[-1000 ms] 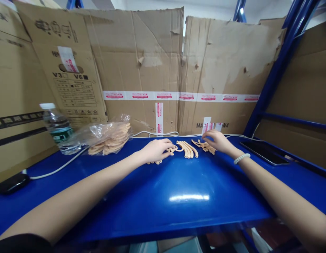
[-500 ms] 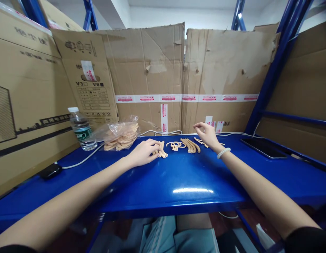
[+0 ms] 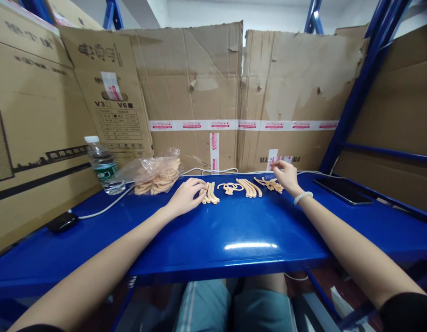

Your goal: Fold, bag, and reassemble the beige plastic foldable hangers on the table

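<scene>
Several small piles of curved tan plastic strips lie in a row on the blue shelf [image 3: 234, 230]. My left hand [image 3: 185, 196] rests palm down, its fingertips touching the leftmost pile of strips [image 3: 209, 193]. My right hand [image 3: 285, 174] hovers over the rightmost pile of strips [image 3: 270, 184], fingers curled down onto it; whether it grips a strip is hidden. A white bead bracelet [image 3: 303, 197] circles that wrist. Between the hands lie a small heap of hooked pieces [image 3: 229, 187] and a neat bundle of strips [image 3: 249, 187].
A clear plastic bag of more tan strips [image 3: 158, 171] and a water bottle [image 3: 104, 165] stand at the back left. A white cable [image 3: 106, 207] runs to a black device [image 3: 63, 221]. A dark tablet [image 3: 341, 190] lies right. Cardboard boxes [image 3: 199, 92] wall the back.
The head view shifted. My left hand drew the leftmost pile of strips to the left, away from the hooked pieces. My right hand lifted, then came back down on the rightmost pile.
</scene>
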Available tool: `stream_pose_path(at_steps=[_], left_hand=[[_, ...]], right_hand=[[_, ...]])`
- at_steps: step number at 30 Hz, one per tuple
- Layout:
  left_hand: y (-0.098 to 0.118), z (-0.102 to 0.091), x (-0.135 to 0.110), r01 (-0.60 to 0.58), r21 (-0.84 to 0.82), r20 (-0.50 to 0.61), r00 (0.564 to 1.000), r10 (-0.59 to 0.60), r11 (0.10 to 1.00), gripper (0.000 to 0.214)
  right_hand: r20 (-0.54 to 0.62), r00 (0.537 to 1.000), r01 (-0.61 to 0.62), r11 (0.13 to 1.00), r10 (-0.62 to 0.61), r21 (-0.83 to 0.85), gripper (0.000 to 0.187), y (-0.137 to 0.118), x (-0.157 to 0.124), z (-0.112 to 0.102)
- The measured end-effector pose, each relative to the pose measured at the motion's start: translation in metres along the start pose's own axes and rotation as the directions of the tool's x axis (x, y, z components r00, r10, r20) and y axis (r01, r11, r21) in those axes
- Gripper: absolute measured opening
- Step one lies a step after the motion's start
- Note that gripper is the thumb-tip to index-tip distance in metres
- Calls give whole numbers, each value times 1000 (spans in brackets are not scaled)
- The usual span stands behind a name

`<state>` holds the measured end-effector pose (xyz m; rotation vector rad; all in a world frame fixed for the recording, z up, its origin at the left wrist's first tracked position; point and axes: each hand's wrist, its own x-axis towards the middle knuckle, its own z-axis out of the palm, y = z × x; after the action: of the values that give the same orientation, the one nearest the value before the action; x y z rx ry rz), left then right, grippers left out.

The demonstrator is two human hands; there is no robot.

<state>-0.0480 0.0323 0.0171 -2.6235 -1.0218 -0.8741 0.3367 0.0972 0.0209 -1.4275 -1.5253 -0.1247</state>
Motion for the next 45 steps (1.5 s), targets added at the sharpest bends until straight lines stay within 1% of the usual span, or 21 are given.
stream_pose_path(at_steps=[3,6,11,15,19,24,30,40,43,45], left_hand=[[-2,1,-2,3,3,3,1000,-3,1000,21],[-5,-2,-3,10,10,-4,1000,-10,1000,21],[-10,-6,-2,20,16,-19,1000,-20,1000,22],[-9,-3,-5,7,22,1,1000,-7,1000,22],[-6,0,-6,2,41,19,1000,-3,999,21],[-6,1,-6,-4,69,17,1000,2,998,22],[-5,2,-7,-9,90,15,1000,8,996,23],[-4,2,-9,36,78,41,998,-40,996,26],[-1,2,-10,58,51,50,997,-61,997,28],[-1,2,-10,80,28,50,995,-81,996,28]], right_hand=[[-19,1000,-10,1000,10,15,25,-1,2,-1],[-36,999,6,999,-5,43,26,-6,3,-1],[-56,997,56,995,-51,83,14,-15,0,1],[-65,996,68,993,-62,94,22,-19,-1,3],[-98,995,35,994,-24,105,26,-14,3,0],[-154,987,-21,993,39,117,30,-5,11,-11],[-197,979,-31,991,57,128,32,-3,14,-18],[-149,989,23,991,-3,135,29,-18,7,-16],[-100,994,62,988,-48,142,30,-25,3,-15],[-42,994,103,983,-98,153,31,-31,-2,-13]])
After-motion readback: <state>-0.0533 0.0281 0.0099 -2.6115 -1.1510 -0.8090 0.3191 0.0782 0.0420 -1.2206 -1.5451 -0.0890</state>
